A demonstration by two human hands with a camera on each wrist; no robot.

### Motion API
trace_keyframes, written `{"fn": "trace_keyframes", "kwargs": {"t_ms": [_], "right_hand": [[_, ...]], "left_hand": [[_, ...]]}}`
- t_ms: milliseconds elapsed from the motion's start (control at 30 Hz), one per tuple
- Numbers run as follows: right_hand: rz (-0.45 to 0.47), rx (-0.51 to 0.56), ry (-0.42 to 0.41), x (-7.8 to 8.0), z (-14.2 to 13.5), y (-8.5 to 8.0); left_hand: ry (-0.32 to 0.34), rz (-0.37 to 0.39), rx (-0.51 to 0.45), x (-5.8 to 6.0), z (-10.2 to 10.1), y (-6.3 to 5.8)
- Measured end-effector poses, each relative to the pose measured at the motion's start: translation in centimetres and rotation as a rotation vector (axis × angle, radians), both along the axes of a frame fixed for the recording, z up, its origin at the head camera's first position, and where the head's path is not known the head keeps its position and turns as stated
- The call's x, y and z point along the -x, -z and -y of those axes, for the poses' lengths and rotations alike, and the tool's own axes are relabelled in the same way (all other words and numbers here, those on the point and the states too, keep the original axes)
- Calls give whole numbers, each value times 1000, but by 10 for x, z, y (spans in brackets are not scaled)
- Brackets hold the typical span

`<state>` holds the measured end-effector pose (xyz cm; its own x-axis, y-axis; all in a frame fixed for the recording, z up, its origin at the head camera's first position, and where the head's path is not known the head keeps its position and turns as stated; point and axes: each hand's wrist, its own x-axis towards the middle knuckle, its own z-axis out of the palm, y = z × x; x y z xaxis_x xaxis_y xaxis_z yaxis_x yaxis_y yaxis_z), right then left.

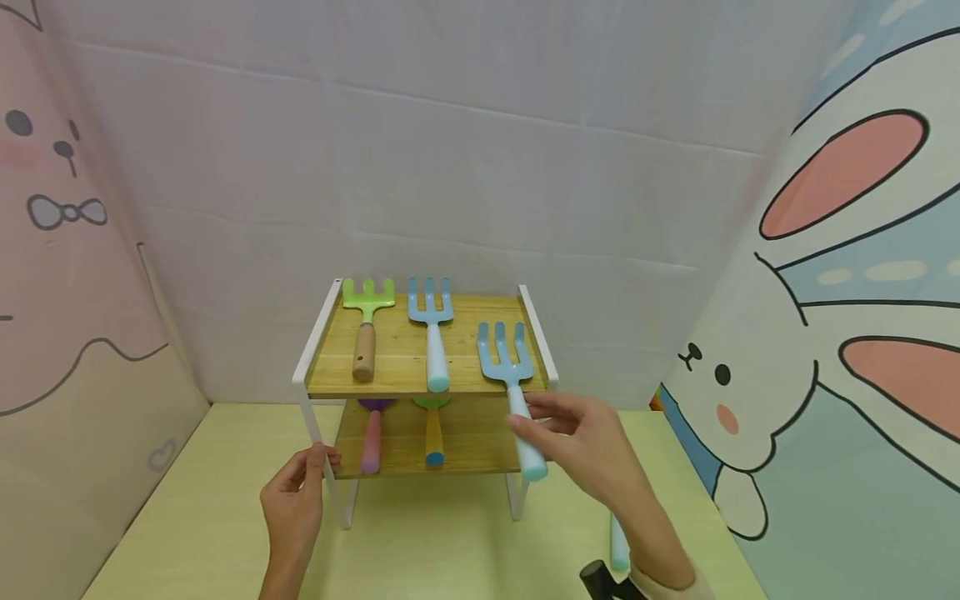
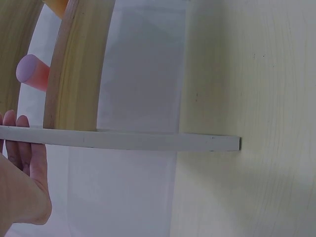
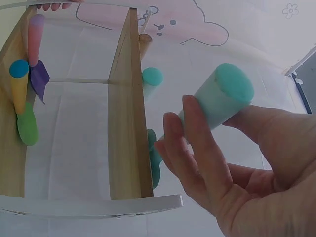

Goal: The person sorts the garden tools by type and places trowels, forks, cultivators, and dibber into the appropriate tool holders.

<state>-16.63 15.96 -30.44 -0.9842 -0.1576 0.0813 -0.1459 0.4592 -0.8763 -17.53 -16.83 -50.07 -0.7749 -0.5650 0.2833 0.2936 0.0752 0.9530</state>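
My right hand (image 1: 581, 446) pinches the pale blue handle of a small three-pronged garden hand fork (image 1: 504, 367). Its prongs point away from me, over the right part of the upper board of a two-tier shelf rack (image 1: 401, 358). Seen from the right wrist, the handle's rounded end (image 3: 234, 84) sticks out between thumb and fingers. My left hand (image 1: 294, 500) grips the rack's white left post (image 2: 133, 139) near the lower board, fingers behind it. A green hand fork (image 1: 366, 312) with a wooden handle and another blue hand fork (image 1: 433, 333) lie side by side on the upper board.
The lower board holds a pink-handled tool (image 1: 371, 442) with a purple head and a yellow-handled one (image 1: 434, 437) with a green head. A pale blue handle (image 1: 618, 546) lies on the table by my right forearm, near a black object (image 1: 600, 577). Printed curtains flank the table.
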Motion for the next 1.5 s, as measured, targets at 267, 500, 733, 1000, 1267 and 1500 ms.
{"fn": "trace_keyframes", "kwargs": {"t_ms": [267, 500, 733, 1000, 1267, 1500], "right_hand": [[-87, -140, -36, 14, 10, -12], [-129, -200, -46, 28, 19, -18], [-166, -242, -30, 41, 29, -20], [-180, -271, -13, 55, 37, -23], [-178, -299, 6, 66, 44, -26], [-220, -334, 32, 72, 49, -28]], "left_hand": [[-5, 1, 3, 0, 1, 1], [-5, -2, 3, 0, 1, 2], [-6, 1, 14, 0, 1, 1], [-5, -5, 20, 1, 1, 2], [-7, -9, 8, 0, 1, 2], [-6, -20, 21, 0, 0, 1]]}}
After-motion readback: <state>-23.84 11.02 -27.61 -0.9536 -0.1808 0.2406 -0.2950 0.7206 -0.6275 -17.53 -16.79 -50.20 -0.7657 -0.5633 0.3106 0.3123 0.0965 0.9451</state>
